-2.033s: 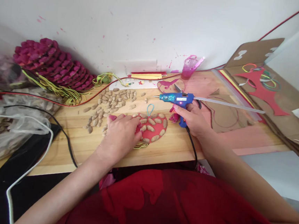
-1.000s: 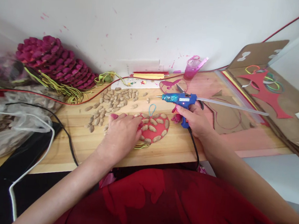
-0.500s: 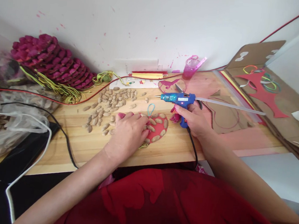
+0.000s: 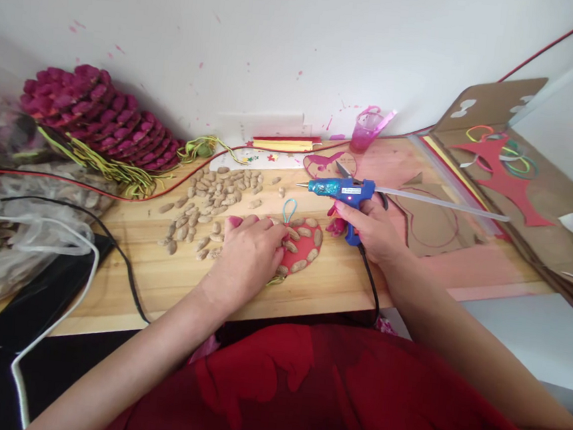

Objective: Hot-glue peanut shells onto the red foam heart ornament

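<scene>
Red heart [image 4: 302,251] studded with peanut shells, flat on wooden table [image 4: 160,277] and pinned under spread left hand [image 4: 250,255] to steady it, blue glue gun [image 4: 341,192] clenched in right hand [image 4: 372,232], nozzle raised clear of loose shells [image 4: 218,192].

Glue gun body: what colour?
Blue, with a glittery teal barrel; the glue gun shows in the head view, in the right hand.

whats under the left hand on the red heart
The left hand lies palm down over the left part of the red heart. Peanut shells stuck on the heart show right of the hand; whatever lies beneath the palm is covered.
</scene>
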Tool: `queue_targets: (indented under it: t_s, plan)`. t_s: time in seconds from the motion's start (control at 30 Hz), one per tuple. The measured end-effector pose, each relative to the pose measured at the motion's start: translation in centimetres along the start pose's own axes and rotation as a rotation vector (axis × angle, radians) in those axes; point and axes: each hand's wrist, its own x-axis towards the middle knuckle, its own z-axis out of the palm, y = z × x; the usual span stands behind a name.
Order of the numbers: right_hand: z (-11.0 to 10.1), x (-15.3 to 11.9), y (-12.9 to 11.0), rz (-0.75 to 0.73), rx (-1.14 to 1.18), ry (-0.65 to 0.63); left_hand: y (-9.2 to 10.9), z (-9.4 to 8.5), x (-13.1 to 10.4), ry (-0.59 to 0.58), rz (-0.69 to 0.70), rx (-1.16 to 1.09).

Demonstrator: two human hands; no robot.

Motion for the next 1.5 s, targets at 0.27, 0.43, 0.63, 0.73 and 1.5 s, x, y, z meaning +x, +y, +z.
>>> queue_targets:
  t_s: [0.27, 0.43, 0.63, 0.73, 1.5]
  plan:
    - [0.2, 0.0, -0.3, -0.006, -0.007, -0.009, -0.3, 0.4, -0.1, 0.015, 0.024, -0.017]
    - [0.3, 0.0, -0.3, 0.019, -0.003, 0.005, -0.3, 0.2, -0.2, 0.043, 0.04, -0.04]
    - [0.3, -0.1, -0.4, 0.021, 0.017, 0.003, -2.3, -1.2, -0.7, 0.136, -0.061, -0.061]
    - [0.2, -0.2, -0.5, 0.033, 0.009, -0.011, -4.3, -2.0, -1.3, 0.182, -0.144, -0.117]
    - [-0.4, 0.0, 0.0, 0.044, -0.043, 0.025, -12.8, -2.4, -6.9, 0.284, -0.447, -0.052]
